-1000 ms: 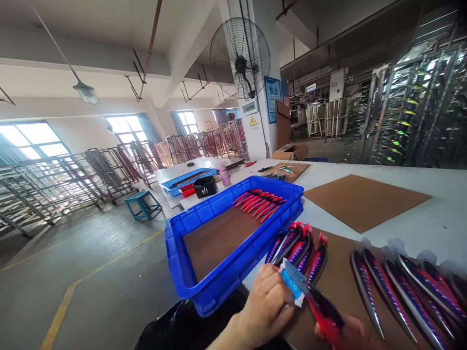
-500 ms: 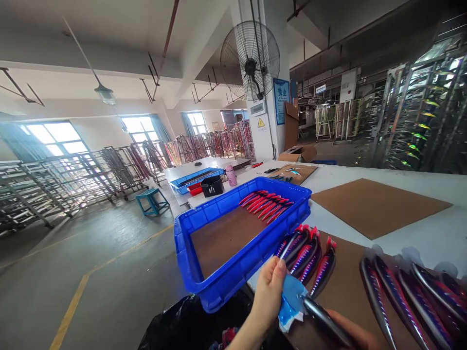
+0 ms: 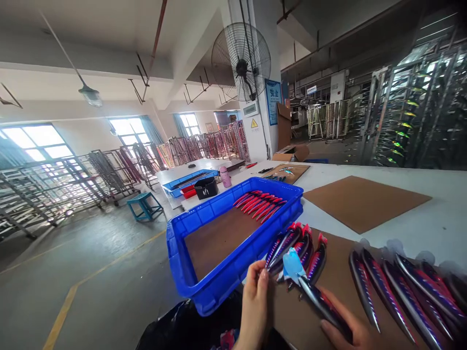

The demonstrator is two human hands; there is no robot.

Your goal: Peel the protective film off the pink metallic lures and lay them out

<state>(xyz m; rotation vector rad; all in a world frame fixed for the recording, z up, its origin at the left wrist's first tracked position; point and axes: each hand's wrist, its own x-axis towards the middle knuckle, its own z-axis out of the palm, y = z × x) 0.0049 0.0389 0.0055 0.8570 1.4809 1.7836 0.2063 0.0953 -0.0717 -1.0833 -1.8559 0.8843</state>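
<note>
My right hand (image 3: pixel 346 321) is wrapped round a dark, shiny fishing lure (image 3: pixel 323 304), tilted so its far end points up and left. A light-blue film (image 3: pixel 294 265) covers that end. Left of the film, my left hand (image 3: pixel 255 291) has its thumb and fingertips drawn together; whatever may be between them is hidden. Just beyond lies a pile of purple-and-pink lures (image 3: pixel 288 243) with red wrapped ends. To the right, several dark lures (image 3: pixel 397 277) with cloudy, clear film on their ends rest on brown cardboard (image 3: pixel 339 253).
A blue crate (image 3: pixel 215 287) holds a row of red-and-purple lures (image 3: pixel 259 204) on cardboard. Below it is a black plastic bag (image 3: pixel 175 323) with reddish scraps. Another cardboard sheet (image 3: pixel 365 199), a pink bottle (image 3: pixel 225 177) and a black box (image 3: pixel 205 187) stand or lie on the tables.
My left hand has come away from the blue film and moved left. The lure in my right hand has shifted up, its blue film now standing free. The view has turned slightly right.
</note>
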